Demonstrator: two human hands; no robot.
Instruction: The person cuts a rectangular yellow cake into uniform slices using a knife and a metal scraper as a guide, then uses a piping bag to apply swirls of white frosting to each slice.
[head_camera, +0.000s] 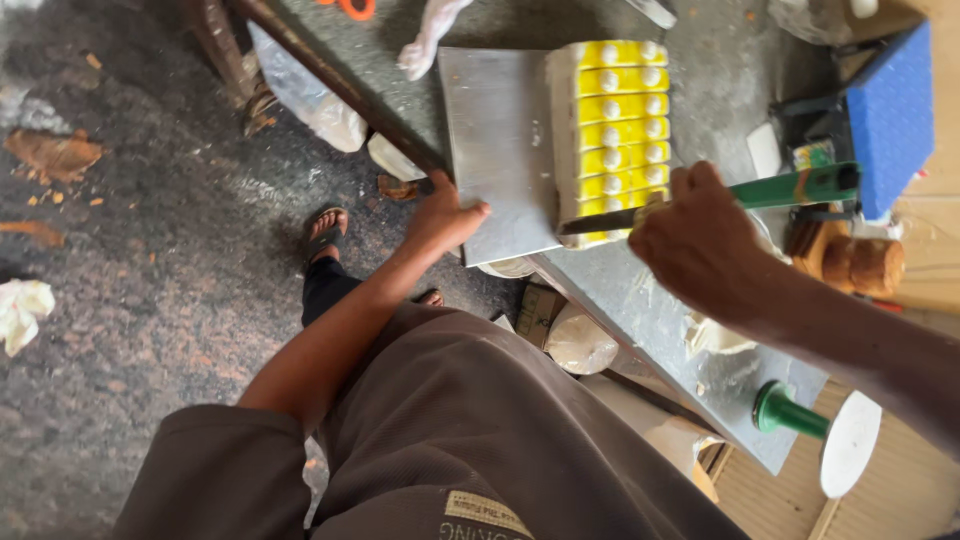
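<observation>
A block of white and yellow sweets (612, 125), cut into strips with white dots on top, sits on a shiny metal tray (492, 150). My right hand (700, 240) grips a green-handled knife (790, 188); its blade lies across the near end of the block. My left hand (445, 215) rests on the tray's left edge, fingers curled over it. I wear a brown shirt (460, 420) and sandals.
The tray lies on a grey counter (640, 300). A blue weighing scale (885, 115) stands at the right. A green-handled scraper (815, 430) lies on the counter's near end. Plastic bags (310, 100) and scraps are on the dark floor.
</observation>
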